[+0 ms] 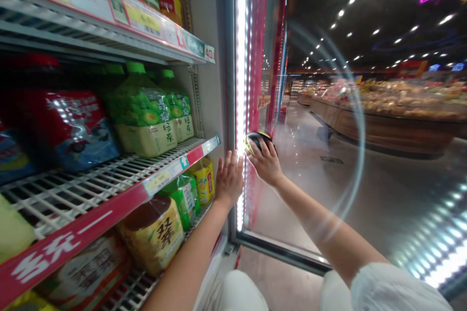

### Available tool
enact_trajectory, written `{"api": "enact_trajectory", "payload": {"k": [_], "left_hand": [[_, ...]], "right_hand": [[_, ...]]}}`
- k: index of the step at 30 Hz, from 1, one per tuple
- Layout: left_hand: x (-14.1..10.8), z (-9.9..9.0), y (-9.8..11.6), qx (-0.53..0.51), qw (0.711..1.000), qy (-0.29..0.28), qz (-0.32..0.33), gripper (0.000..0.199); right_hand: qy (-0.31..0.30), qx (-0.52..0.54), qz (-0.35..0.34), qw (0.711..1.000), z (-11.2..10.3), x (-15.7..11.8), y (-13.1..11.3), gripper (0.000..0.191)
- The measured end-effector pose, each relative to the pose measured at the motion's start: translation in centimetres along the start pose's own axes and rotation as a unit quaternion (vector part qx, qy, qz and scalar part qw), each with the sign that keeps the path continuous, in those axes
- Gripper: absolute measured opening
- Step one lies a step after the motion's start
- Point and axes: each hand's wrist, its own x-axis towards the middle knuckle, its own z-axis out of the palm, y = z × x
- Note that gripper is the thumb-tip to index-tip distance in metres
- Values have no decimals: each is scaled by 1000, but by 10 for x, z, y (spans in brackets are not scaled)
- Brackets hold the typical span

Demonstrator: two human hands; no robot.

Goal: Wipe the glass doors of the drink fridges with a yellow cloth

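Observation:
My right hand (265,161) presses a dark pad with a yellow-green edge (260,139) against the lit edge of the glass door (302,194). The fingers lie over the pad, and whether it is a cloth or a sponge is not clear. My left hand (229,177) is empty. Its fingers are stretched out, with the palm turned to the cooler's door frame beside the bright light strip (241,82). Just left of it is the front edge of the middle wire shelf (160,180).
Large green tea bottles (146,112) and a red-labelled bottle (76,121) stand on the middle shelf. Below it sits a brown drink bottle with a yellow label (153,233). Beyond the glass, a wood-sided produce stand (379,131) rises from the shiny floor.

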Motion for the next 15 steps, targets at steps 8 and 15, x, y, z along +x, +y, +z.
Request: {"api": "enact_trajectory", "payload": {"k": [8, 15], "left_hand": [[-7, -6, -1, 37, 999, 15, -27, 72], [2, -15, -6, 39, 999, 18, -32, 78]], "right_hand": [[3, 35, -55, 998, -1, -29, 6, 49], [7, 49, -68, 996, 0, 59, 23, 48]]}}
